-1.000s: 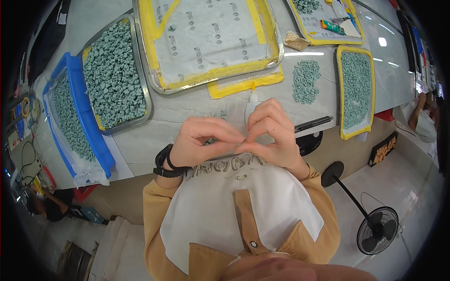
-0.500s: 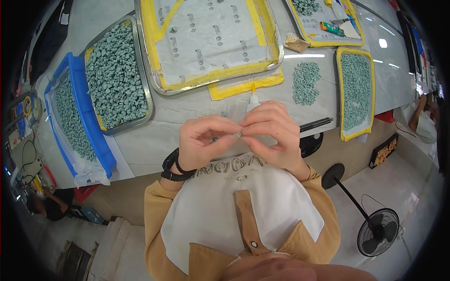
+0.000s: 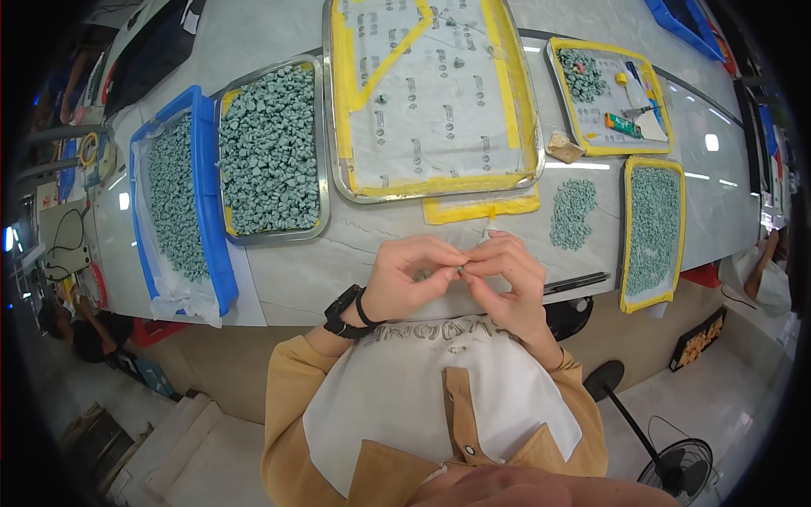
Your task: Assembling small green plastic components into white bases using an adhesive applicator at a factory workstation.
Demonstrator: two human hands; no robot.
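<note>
Thumb and fingertips of my left hand and my right hand meet above the table's near edge. They pinch a tiny greenish stone between them, mostly covered by the fingers. Something greenish also shows under the curled fingers of my left hand; I cannot make it out clearly. Just beyond my right hand, the yellow tip of a white bottle sticks up, its body largely hidden. Past both hands lies a large metal tray lined with printed paper and yellow tape, with a few stones on it.
Left stand a metal tray and a blue bin full of green stones. Right are a loose stone patch, dark pens, a yellow-edged stone tray, a tool tray and a beige block. A fan stands below.
The view has shifted, so the trays and table appear lower and mostly further right. Both hands stay together at the fingertips, the small stone still pinched between them.
</note>
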